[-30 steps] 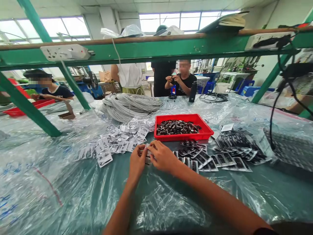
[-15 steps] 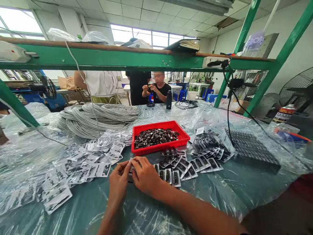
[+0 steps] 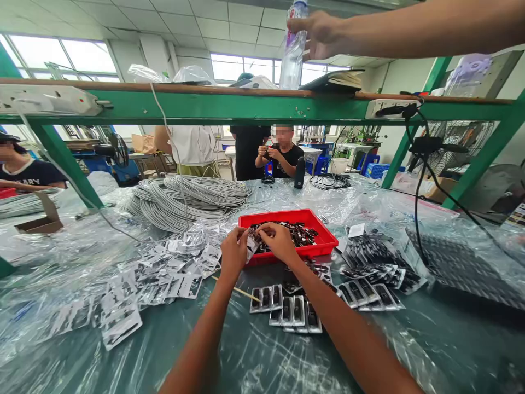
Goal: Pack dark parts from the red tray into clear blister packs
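Pinching one small clear plastic sachet with a dark part inside between both hands, raised just above the near rim of the shallow red plastic tray. Left hand with thumb and fingers pressed together on the sachet's left edge; right hand likewise closed on its right edge, knuckles over the tray. Heaped inside the tray, small dark glossy parts. Lying flat on the table covered in clear plastic sheet, just below the wrists, a short row of filled sachets; more of them fanned out in a bigger batch to the right of the tray. Scattered to the left, a loose spread of empty-looking clear sachets. Further back on the left, a thick coil of grey cable. Overhead, a green metal shelf rail with a white power strip at its left end. Reaching in at the top, another person's hand closed round a clear plastic water bottle standing on the shelf. Across the table, further people seated and standing, hands busy with small items too tiny to tell.
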### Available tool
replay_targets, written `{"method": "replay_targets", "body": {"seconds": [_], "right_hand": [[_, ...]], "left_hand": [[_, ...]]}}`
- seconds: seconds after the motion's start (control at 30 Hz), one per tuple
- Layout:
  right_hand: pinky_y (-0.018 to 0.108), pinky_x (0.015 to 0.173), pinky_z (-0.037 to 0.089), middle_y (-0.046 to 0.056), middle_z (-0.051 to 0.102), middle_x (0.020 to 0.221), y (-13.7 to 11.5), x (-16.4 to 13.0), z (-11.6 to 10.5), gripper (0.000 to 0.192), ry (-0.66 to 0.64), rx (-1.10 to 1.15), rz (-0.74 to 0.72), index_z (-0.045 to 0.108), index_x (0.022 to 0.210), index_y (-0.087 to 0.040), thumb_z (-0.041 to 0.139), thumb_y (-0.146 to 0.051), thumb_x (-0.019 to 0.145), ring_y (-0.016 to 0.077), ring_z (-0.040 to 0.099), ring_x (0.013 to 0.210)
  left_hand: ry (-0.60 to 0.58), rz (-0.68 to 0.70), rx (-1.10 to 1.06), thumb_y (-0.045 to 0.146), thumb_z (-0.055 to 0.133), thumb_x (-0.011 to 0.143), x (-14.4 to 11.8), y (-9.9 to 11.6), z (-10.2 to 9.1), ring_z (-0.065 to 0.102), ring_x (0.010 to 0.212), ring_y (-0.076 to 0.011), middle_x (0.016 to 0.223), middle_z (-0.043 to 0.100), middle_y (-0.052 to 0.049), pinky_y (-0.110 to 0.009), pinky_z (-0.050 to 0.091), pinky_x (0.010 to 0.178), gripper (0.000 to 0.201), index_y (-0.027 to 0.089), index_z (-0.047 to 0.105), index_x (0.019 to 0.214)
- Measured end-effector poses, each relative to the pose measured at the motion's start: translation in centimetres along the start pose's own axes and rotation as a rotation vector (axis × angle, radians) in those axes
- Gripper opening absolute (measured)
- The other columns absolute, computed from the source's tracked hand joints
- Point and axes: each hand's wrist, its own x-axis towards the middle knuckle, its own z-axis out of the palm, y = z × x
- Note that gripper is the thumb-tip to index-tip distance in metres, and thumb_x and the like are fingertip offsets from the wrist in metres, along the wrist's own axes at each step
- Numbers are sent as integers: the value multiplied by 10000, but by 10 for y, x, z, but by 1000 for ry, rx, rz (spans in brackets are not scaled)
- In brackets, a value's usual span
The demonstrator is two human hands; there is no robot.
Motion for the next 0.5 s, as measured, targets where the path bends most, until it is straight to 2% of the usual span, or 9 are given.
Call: {"method": "replay_targets", "body": {"seconds": [0.07, 0.13, 0.2, 0.27, 0.37, 0.43, 0.5], "right_hand": [[353, 775, 553, 62, 735, 859, 11, 9, -10, 154, 66, -14, 45, 686, 857, -184, 538, -224, 843, 206, 691, 785], [407, 864, 538, 94, 722, 940, 20, 13, -17, 190, 131, -168, 17, 689, 912, -171, 517, -175, 832, 235, 679, 882], [454, 970, 484, 132, 682, 1062, 24, 15, -19, 264, 182, -374, -92, 691, 990, -159, 505, -112, 808, 265, 630, 1025], [448, 994, 466, 141, 643, 1106, 23, 13, -14, 315, 157, -479, -215, 688, 1055, -160, 486, -89, 823, 268, 591, 1079], [414, 948, 493, 127, 641, 1047, 19, 6, 4, 314, 17, -532, -282, 688, 1103, -172, 480, -120, 873, 251, 601, 1010], [430, 962, 484, 151, 651, 1076, 19, 1, 16, 312, -31, -577, -234, 680, 1144, -148, 504, -151, 886, 268, 601, 1035], [446, 986, 467, 185, 663, 1123, 21, -2, 24, 325, -37, -585, -171, 668, 1177, -110, 522, -165, 891, 287, 600, 1080]], "left_hand": [[66, 24, 141, 361, 424, 864, 9, -6, 10, 650, 771, -258, 807, 692, -102, -382, 475, 762, 250, 199, 613, 837], [117, -59, 168, 306, 403, 861, 14, -18, 19, 649, 765, -273, 782, 680, -107, -402, 474, 758, 219, 201, 595, 857], [129, -172, 115, 266, 421, 825, 16, -32, 27, 653, 755, -269, 750, 672, -95, -396, 486, 735, 182, 203, 590, 845], [90, -225, 52, 253, 444, 785, 18, -42, 35, 658, 725, -243, 739, 676, -75, -365, 501, 689, 179, 197, 604, 842], [-25, -260, -162, 300, 489, 760, 18, -46, 43, 643, 644, -192, 717, 680, -42, -312, 502, 616, 282, 167, 640, 957], [-58, -300, -384, 358, 559, 737, 16, -42, 46, 644, 641, -177, 713, 682, -30, -299, 508, 627, 392, 146, 637, 1057], [-36, -325, -536, 404, 646, 695, 14, -36, 47, 657, 683, -178, 746, 694, -36, -303, 517, 675, 466, 138, 641, 1078]]}}
